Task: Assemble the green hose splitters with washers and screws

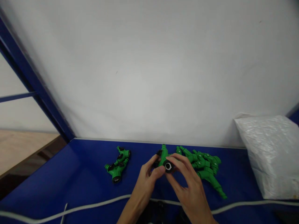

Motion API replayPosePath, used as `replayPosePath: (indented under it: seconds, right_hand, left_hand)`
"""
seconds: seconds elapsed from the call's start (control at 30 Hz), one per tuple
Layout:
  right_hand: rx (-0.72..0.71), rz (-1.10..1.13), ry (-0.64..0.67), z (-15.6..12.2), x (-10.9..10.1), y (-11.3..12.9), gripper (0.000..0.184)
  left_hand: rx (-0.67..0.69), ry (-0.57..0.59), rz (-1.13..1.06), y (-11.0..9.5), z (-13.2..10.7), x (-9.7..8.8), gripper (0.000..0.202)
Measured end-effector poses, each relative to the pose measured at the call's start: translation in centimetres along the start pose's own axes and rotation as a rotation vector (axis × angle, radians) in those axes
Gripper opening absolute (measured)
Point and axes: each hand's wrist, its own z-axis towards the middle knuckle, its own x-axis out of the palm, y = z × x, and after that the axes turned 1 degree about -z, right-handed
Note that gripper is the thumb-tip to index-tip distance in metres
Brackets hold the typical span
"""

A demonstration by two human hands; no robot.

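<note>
My left hand (146,180) and my right hand (187,183) meet over the blue table (70,180). Between them they hold a green plastic part (163,155) with a black round cap (168,167) that has a white centre. The left fingers pinch the green body from the left. The right thumb and forefinger close on the black cap. To the right lies a heap of several bare green parts (205,168). To the left lies a small group of green parts fitted with black caps (118,165).
A white plastic bag (273,155) sits at the right on the table. A pale cable (70,210) runs across the near edge. A white wall panel (149,77) stands behind; a blue frame post (35,84) rises at the left.
</note>
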Motion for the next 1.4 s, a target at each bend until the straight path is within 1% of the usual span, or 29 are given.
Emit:
replayPosePath:
  seconds: [0.07,0.1,0.3,0.37,0.5,0.6,0.7,0.8,0.9,0.97,1.07,1.1,1.17,1.27,1.33,1.4]
  right_hand:
    - [-0.016,-0.014,0.010,-0.3,0.0,-0.2,0.036]
    - [-0.018,-0.018,0.016,-0.5,0.0,-0.2,0.038]
    - [-0.030,-0.012,0.035,-0.9,0.0,0.0,0.043]
    - [-0.034,-0.007,0.039,-0.9,0.0,0.0,0.044]
    - [-0.034,0.004,0.041,-0.9,0.0,0.1,0.045]
    - [-0.025,0.013,0.052,-1.1,-0.1,0.2,0.047]
    - [-0.009,0.010,0.038,-1.4,0.0,0.3,0.045]
    - [0.027,0.028,0.022,-1.5,0.2,0.4,0.042]
    - [0.100,0.113,0.057,-1.4,0.3,0.3,0.038]
    - [0.188,0.196,0.099,-1.1,0.3,0.3,0.035]
    - [0.344,0.332,0.154,-0.6,-0.1,0.5,0.029]
    - [0.392,0.381,0.168,-0.4,-0.2,0.6,0.028]
    - [0.492,0.484,0.190,-0.2,-0.4,0.8,0.027]
    - [0.650,0.645,0.169,-0.1,-0.2,1.0,0.033]
    - [0.704,0.741,0.140,-0.3,0.2,1.1,0.037]
    - [0.720,0.834,0.104,-0.5,0.5,1.3,0.037]
  left_hand:
    - [0.033,-0.068,0.077,0.3,-0.1,0.2,0.059]
    - [0.045,-0.084,0.112,0.3,-0.1,0.4,0.059]
    - [0.079,0.011,0.283,-0.4,-0.3,1.3,0.048]
    - [0.071,0.017,0.295,-0.6,-0.4,1.5,0.046]
    - [0.049,-0.039,0.286,-0.3,-0.6,1.5,0.042]
    - [0.073,-0.077,0.243,0.0,-0.6,1.4,0.036]
    - [0.089,-0.073,0.232,0.2,-0.5,1.4,0.032]
    - [0.105,-0.067,0.305,0.1,-0.6,1.4,0.030]
    - [0.121,-0.068,0.321,-0.2,-0.6,1.4,0.030]
    - [0.083,-0.019,0.220,-0.4,-0.4,1.3,0.031]
    - [-0.040,0.109,-0.080,-0.3,0.0,1.3,0.038]
    - [-0.087,0.135,-0.174,-0.1,0.2,1.3,0.042]
    - [-0.157,0.141,-0.314,0.2,0.4,1.6,0.046]
    - [-0.179,0.112,-0.463,0.8,0.3,2.2,0.034]
    - [-0.173,0.110,-0.547,1.0,0.0,2.4,0.031]
    - [-0.172,0.119,-0.586,1.0,-0.2,2.5,0.033]
